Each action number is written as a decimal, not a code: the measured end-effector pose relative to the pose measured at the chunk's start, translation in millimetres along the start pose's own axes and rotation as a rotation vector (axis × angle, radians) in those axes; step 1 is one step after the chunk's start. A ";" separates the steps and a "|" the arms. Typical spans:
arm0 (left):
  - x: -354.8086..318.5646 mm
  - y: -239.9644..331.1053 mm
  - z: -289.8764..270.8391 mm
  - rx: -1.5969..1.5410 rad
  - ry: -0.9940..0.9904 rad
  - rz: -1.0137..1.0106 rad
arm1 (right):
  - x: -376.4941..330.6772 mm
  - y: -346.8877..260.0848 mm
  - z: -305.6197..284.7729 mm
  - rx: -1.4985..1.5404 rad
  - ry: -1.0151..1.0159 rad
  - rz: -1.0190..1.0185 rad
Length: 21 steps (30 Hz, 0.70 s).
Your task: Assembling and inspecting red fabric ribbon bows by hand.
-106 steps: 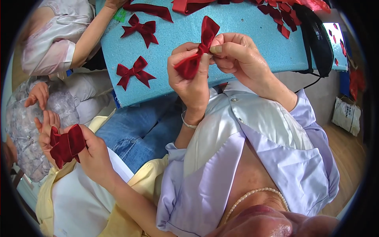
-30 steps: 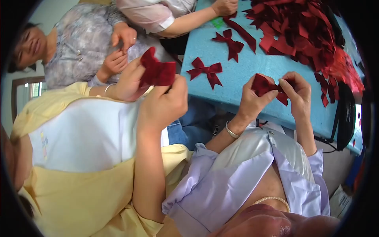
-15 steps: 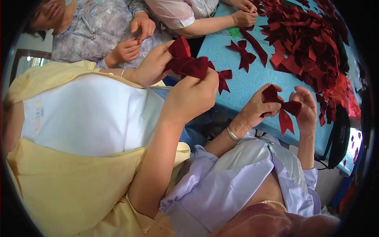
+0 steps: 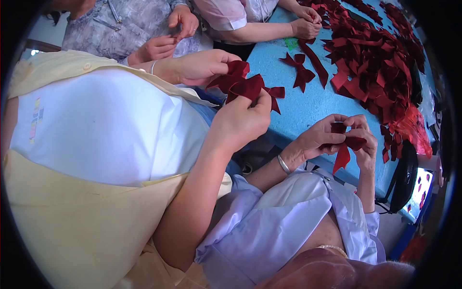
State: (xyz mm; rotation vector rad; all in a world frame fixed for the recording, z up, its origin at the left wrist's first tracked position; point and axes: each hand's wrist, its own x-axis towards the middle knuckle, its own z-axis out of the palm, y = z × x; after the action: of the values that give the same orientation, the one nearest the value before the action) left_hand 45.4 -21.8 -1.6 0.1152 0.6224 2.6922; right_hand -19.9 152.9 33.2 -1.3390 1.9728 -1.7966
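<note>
Eight hands point(image 4: 320, 137), one finished bow point(image 4: 299, 67)

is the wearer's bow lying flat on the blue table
No, the dark red bow is pinched between the left hand and right hand above the blue table edge.

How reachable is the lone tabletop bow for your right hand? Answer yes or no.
Probably yes: only bare table separates right hand from lone bow, though it pinches a second bow.

My left hand point(image 4: 320, 137) and right hand point(image 4: 363, 144) cover the middle of the red ribbon point(image 4: 342, 156). I can't tell how it's folded between my fingertips.
</note>
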 end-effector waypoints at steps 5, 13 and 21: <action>3.7 -8.5 -9.5 -0.082 -0.035 -0.037 | 2.3 -5.8 5.3 -0.050 -0.005 -0.020; 4.7 -11.7 -6.6 0.183 -0.044 0.016 | -18.3 -5.8 12.2 0.236 0.200 0.299; -2.0 6.9 1.3 0.216 0.162 0.094 | -23.1 9.1 7.7 -0.257 0.271 0.363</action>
State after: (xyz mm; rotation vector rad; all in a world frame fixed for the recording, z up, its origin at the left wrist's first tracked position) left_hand 45.1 -27.7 2.6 -0.0174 0.9800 2.7349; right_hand -5.9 162.0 13.2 -0.7467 2.4654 -1.6620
